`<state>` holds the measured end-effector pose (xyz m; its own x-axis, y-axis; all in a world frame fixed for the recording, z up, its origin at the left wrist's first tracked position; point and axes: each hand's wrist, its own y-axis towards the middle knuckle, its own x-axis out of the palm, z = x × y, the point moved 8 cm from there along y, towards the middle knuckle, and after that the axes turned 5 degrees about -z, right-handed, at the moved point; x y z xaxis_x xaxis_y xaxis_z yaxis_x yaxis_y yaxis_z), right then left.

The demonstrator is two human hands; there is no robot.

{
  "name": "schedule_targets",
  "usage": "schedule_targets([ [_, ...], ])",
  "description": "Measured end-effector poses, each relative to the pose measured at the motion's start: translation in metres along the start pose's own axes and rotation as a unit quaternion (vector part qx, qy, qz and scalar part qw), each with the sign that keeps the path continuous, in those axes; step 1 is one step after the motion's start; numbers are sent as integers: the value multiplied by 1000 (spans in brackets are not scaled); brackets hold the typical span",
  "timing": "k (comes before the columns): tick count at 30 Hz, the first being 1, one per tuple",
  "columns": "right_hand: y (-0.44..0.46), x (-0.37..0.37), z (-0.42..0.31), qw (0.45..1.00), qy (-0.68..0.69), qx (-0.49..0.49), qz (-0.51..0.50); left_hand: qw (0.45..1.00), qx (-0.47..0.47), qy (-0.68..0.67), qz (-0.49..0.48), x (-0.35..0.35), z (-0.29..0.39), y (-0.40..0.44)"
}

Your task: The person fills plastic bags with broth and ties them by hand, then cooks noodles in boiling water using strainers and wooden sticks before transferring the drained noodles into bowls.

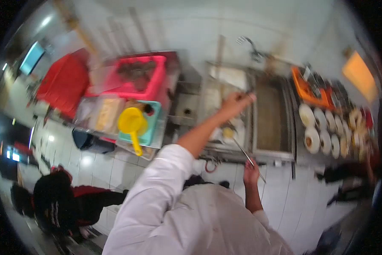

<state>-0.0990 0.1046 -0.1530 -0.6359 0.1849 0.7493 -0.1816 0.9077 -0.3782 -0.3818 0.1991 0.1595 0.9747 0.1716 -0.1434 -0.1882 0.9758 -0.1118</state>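
Note:
My left hand (237, 105) reaches out over the left fryer-like metal basin (249, 136). Its fingers are closed around something small and dark, too blurred to name. Lower down, near the front edge of the counter, my right hand (251, 171) is wrapped around the thin metal handle of a long ladle (244, 152). The handle slants up and left to a round yellowish end inside the left basin. Pale, blurred contents lie in that basin around the ladle's end.
Right of it is a basin of brownish liquid (271, 114), then an orange basket (312, 91) and stacked white bowls (312, 139). Leftward are a pink tub (157, 78), a yellow dipper (132, 121) on a turquoise tray (154, 123), and a red container (65, 80). A person (55, 199) is lower left.

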Motion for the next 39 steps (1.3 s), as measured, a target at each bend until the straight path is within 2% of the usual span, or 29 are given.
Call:
schedule_targets([
  [1, -5, 1, 2, 998, 59, 12, 25, 994, 57, -98, -2, 5, 0, 9],
  [3, -12, -6, -1, 997, 72, 7, 38, 994, 66, -88, -27, 5, 10, 12],
  [6, -15, 0, 10, 997, 77, 12, 7, 988, 79, -102, -81, 6, 6, 16],
  [11, -21, 2, 1, 995, 98, 18, 28, 993, 72, -78, -60, 8, 3, 20],
  [17, -33, 30, -30, 998, 57, -6, -26, 992, 69, -79, -67, 5, 2, 19],
  [18, -36, 31, -33, 998, 54, -11, 28, 992, 69, -76, -66, 3, 3, 20],
  [25, -26, 59, -52, 999, 9, -10, -34, 993, 77, -60, -71, -11, 5, 29],
  [29, -24, 66, -57, 1000, -10, -2, -17, 994, 50, -43, -90, -13, -6, 34],
  [31, -23, 76, -62, 999, -27, -6, -22, 998, 42, -29, -37, -17, -6, 33],
  [39, -13, 106, -72, 997, -51, -40, -38, 996, 55, -17, -70, -12, 7, 27],
])
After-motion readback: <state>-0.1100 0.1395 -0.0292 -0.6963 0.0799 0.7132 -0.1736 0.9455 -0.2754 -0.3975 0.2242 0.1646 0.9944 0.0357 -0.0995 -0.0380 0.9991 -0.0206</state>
